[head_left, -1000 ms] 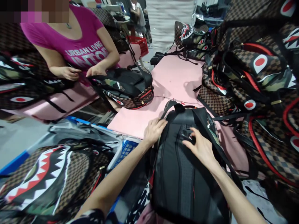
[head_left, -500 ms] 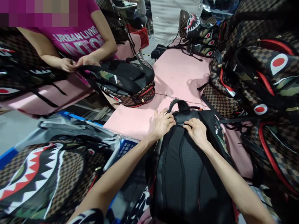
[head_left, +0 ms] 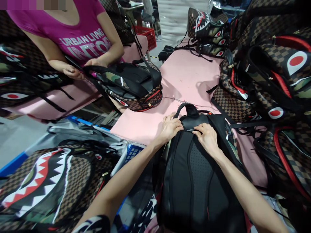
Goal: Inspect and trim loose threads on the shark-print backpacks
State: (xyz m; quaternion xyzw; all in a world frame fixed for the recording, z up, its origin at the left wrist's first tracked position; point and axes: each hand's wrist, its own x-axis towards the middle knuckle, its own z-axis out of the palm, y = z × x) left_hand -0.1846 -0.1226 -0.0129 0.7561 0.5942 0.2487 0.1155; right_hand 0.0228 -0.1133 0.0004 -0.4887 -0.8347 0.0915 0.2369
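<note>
A black backpack (head_left: 199, 181) lies with its padded back panel facing up, its top end on the pink table. Its carry handle (head_left: 186, 108) loops up just beyond my hands. My left hand (head_left: 171, 127) is closed at the upper left of the panel, fingers pinching the seam edge under the handle. From the other side my right hand (head_left: 207, 136) pinches the same edge between thumb and fingers. A thin shiny strip shows in the gap between my fingertips; what it is I cannot make out.
Across the pink table (head_left: 179, 77), a person in a magenta shirt (head_left: 80, 38) handles another backpack (head_left: 136, 81). Checkered backpacks (head_left: 274, 74) pile up on the right. At lower left, a shark-mouth backpack (head_left: 48, 184) sits by a blue crate (head_left: 132, 152).
My hands keep their pinch on the backpack, almost unmoved. The view has shifted slightly. The other person's one hand has drawn a little away from the strap area.
</note>
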